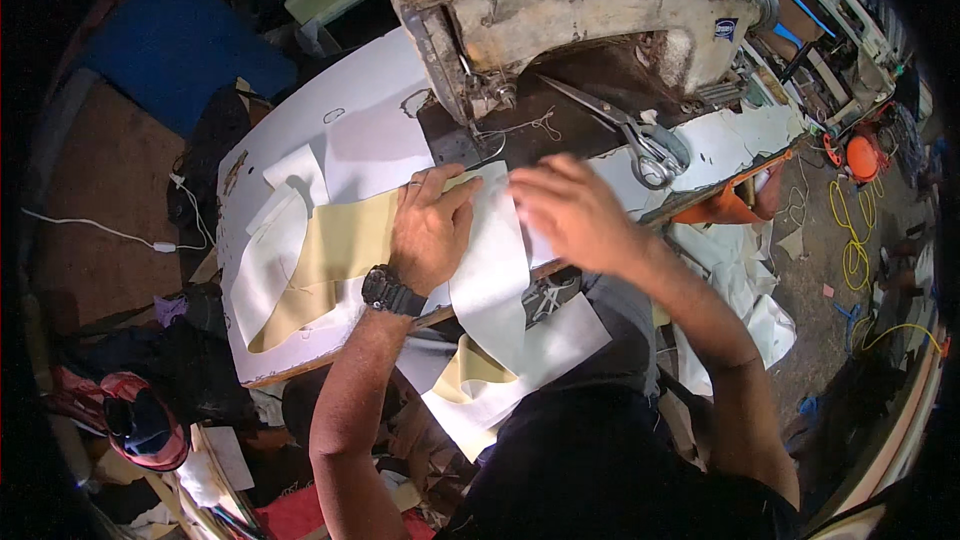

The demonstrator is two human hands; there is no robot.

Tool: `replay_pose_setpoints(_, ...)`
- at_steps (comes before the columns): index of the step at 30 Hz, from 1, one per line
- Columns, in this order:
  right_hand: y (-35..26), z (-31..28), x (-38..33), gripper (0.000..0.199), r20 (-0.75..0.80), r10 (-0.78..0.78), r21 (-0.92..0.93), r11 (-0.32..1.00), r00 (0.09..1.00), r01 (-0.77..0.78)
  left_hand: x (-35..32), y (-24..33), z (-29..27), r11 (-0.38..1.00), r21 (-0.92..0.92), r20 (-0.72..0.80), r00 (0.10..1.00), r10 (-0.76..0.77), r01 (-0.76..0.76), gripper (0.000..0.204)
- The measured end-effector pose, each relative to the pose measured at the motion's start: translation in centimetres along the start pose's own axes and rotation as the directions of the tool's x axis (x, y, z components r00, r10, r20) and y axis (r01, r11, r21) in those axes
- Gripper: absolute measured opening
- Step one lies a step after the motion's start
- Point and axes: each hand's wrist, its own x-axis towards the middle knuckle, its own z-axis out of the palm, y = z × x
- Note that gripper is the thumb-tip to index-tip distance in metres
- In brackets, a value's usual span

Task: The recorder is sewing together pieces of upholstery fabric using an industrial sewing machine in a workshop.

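Note:
My left hand (pixel 430 230), with a ring and a dark wristwatch, lies over the cream material (pixel 345 235), its fingers stretched out and pressing down. A white strip (pixel 492 260) runs beside it, from near the needle over the table's front edge toward my lap. Just right of that strip's upper end is my right hand (pixel 570 205), its fingers smeared by motion; I cannot make out whether it grips the edge. Behind both hands stands the worn sewing machine (pixel 590 10); loose thread (pixel 530 127) trails by its needle.
Metal scissors (pixel 640 145) lie right of the needle area. The white tabletop (pixel 370 80) has chipped edges. More white and cream pieces (pixel 545 350) hang over my lap. White material (pixel 740 310) is heaped at the right, near a yellow cord (pixel 855 240) on the floor.

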Motion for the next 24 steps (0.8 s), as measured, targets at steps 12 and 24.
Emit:
replay_pose_setpoints(12,-8.0,0.9,-5.2,0.037,-0.079,0.135,0.173,0.978,0.988,-0.12,0.8,-0.8,-0.4,0.998,-0.052,0.045,0.999,-0.02,0.023,0.028)
replay_pose_setpoints(24,-11.1,5.3,-8.6,0.031,0.221,0.633,0.861,0.23,0.742,-0.453,2.5,-0.2,-1.1,1.0,0.004,0.167,0.986,-0.022,0.021,0.028)
